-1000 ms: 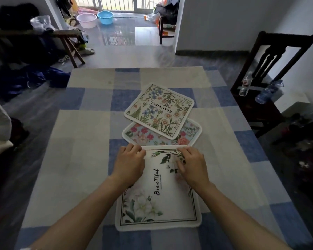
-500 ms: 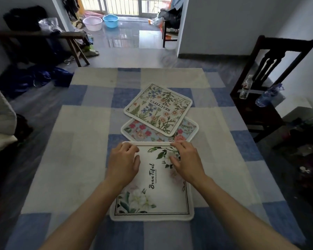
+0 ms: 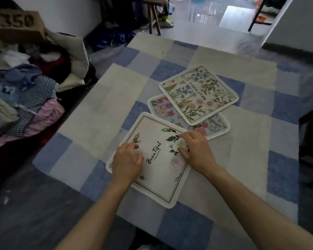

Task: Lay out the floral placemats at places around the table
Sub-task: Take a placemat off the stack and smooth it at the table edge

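A: Near the front edge of the checked tablecloth (image 3: 98, 98), flat but skewed: the white placemat (image 3: 161, 177).
B: Held how?
A: Pressed from above, not gripped. Left hand (image 3: 127, 160) on the left half, right hand (image 3: 197, 152) over the printed flower; fingers bent, tips down, curled round nothing.
B: Why press rather than lift?
A: Probably to slide and swivel it square to a seat without creasing it.
B: And the other two?
A: Heaped mid-table, away from any seat: cream placemat (image 3: 199, 94) overlapping the blue placemat (image 3: 163, 109). Near corner of the blue one beside the right hand; touching the white mat or not, hard to tell. Likely parked there pending places of their own.
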Motion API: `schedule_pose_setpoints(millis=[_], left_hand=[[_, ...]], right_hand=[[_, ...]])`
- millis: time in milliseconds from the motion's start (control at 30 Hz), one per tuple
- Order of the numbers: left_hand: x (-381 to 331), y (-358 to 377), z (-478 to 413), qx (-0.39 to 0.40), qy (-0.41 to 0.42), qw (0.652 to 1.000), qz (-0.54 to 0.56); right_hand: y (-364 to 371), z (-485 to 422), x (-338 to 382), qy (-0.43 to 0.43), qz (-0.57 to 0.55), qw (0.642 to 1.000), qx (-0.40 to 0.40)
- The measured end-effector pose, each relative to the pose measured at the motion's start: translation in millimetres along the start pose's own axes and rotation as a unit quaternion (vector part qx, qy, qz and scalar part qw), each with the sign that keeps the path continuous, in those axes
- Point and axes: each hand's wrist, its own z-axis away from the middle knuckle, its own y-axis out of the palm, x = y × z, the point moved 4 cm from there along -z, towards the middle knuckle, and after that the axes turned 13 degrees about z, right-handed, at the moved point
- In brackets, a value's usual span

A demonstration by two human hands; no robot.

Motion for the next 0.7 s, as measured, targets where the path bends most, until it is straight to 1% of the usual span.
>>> schedule_pose_setpoints(millis=[167, 267, 400, 533, 700], left_hand=[[20.2, 7.3, 34.1, -0.041, -0.078, 0.993, 0.082], [40.3, 19.4, 42.6, -0.065, -0.145, 0.984, 0.076], [60.2, 33.3, 51.1, -0.110, -0.247, 0.961, 0.049], [64.7, 42.3, 59.0, -0.142, -0.284, 0.948, 0.005], [62.6, 45.0, 60.9, -0.179, -0.353, 0.917, 0.049]], right_hand=[[15.4, -9.5, 0.1, -0.060, 0.022, 0.998, 0.029], [29.9, -25.1, -1.2, -0.078, 0.048, 0.995, 0.048], [47.7, -47.8, -4.0, -0.104, 0.096, 0.987, 0.075], [59.2, -69.8, -8.0, -0.121, 0.148, 0.974, 0.118], [66.0, -85.0, -7.5, -0.108, 0.151, 0.972, 0.142]])
